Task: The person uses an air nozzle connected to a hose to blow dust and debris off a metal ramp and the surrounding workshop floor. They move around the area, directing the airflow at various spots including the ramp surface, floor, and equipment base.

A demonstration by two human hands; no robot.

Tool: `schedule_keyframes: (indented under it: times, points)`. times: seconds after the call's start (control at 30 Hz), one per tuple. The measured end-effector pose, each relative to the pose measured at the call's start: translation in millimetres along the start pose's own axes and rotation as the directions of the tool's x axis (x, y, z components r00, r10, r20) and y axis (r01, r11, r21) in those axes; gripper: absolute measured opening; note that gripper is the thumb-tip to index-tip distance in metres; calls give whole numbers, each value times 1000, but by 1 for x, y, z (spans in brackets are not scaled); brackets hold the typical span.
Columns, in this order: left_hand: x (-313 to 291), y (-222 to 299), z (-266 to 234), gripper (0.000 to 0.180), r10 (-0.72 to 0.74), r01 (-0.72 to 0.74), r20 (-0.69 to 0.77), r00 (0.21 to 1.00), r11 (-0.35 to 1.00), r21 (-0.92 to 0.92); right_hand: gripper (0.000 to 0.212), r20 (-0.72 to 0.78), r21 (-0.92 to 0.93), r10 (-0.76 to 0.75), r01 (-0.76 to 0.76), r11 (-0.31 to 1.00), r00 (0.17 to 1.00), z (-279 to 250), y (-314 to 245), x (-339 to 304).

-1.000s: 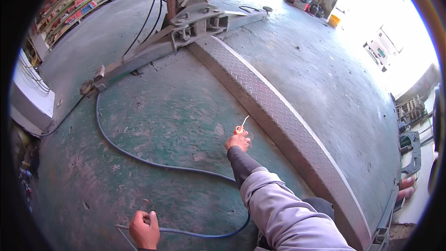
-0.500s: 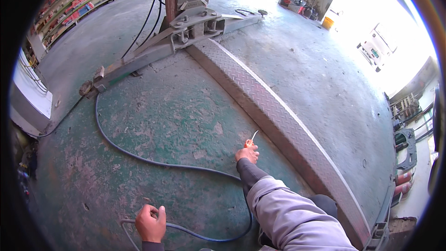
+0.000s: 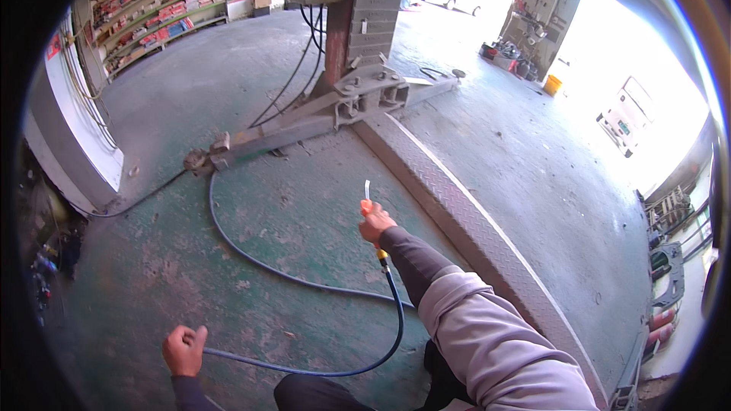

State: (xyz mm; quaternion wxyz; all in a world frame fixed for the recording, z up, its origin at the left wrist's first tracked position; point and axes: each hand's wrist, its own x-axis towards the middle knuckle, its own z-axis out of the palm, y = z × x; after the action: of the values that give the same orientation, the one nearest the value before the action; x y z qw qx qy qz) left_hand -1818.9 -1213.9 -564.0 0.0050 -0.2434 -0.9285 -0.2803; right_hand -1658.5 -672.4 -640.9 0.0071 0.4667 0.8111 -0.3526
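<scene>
My right hand [image 3: 376,224] is closed around an orange air blow gun [image 3: 366,206], whose thin pale nozzle points up and away over the floor. Below that hand, a yellow fitting joins the gun to a dark blue air hose [image 3: 400,320]. The hose curves down and across to my left hand [image 3: 183,350], at the lower left. That hand is curled shut on the hose with its thumb up; the hose beyond it is hidden. A longer stretch of hose [image 3: 255,262] runs along the floor from a steel lift arm and passes behind my right sleeve.
A raised tread-plate channel [image 3: 457,190] crosses the floor to my right, from the lift post [image 3: 373,23] toward me. The lift arm [image 3: 282,137] lies ahead. Stocked shelves [image 3: 160,11] stand far left, a yellow bucket [image 3: 552,85] far right. Red cylinders [image 3: 661,327] line the right side.
My right hand has moved left with the blow gun, whose nozzle now points more upright. My left hand has shifted left and slightly up. The view has turned, so the surroundings sit further right.
</scene>
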Motion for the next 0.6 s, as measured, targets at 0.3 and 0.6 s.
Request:
schedule_keyframes:
  times: [0.3,0.6]
  points:
    - [17,-46,-93,51,-69,33,105,992,950,311,52,132,60,-167,160,985,977,80,-180,69]
    - [106,-81,-149,56,-504,588,-440,743,806,70,71,174,-29,-250,259,966,953,191,-224,198]
